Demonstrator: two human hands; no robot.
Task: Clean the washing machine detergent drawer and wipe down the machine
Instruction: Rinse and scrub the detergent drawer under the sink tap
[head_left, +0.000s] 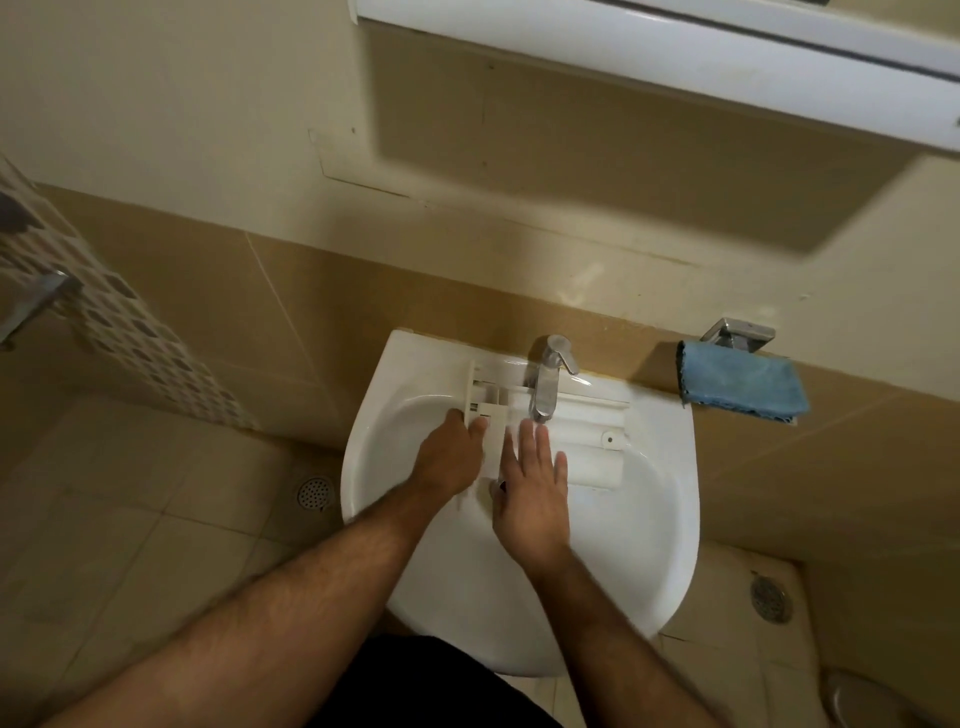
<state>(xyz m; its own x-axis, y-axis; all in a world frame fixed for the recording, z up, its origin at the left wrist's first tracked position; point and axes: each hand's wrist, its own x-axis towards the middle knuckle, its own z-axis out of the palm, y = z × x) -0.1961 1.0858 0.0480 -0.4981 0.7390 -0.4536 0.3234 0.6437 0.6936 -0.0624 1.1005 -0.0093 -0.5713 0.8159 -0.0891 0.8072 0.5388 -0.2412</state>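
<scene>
The white detergent drawer (587, 441) lies across the white sink (660, 519), under the chrome tap (548, 379). My left hand (449, 457) grips the drawer's left end, where the small compartments show. My right hand (532, 493) lies flat on the drawer's middle with its fingers spread and extended toward the tap's spout. The part of the drawer beneath both hands is hidden. Whether water runs from the tap is unclear.
A folded blue cloth (740, 382) hangs on a metal holder (737, 332) on the wall to the right of the sink. A white cabinet (675, 57) juts out overhead. Floor drains (314, 492) sit at left and lower right (770, 597).
</scene>
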